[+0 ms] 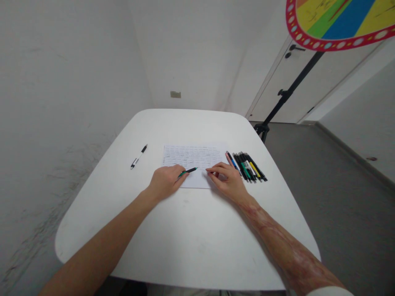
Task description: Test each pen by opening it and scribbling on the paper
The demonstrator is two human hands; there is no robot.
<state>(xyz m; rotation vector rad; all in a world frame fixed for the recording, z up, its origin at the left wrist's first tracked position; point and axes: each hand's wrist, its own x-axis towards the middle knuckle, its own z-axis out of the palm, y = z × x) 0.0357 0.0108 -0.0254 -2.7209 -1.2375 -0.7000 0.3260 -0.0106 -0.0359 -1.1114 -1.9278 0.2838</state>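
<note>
My left hand [166, 181] is closed on a green pen [191, 169] with a black grip, whose tip points right. Opposite it, my right hand [228, 181] has thumb and forefinger pinched around something small and dark, too little of which shows to name. Between and beneath both hands lies a white sheet of paper [194, 181] covered in rows of handwriting on its upper part. A small gap separates the pen's tip from the right fingertips.
Several pens [250, 167] lie side by side right of the paper. One white-and-black pen [138, 157] rests alone at the left of the white table [191, 238]. Beyond the table's right edge, a black stand [286, 94] carries a colourful wheel [342, 24].
</note>
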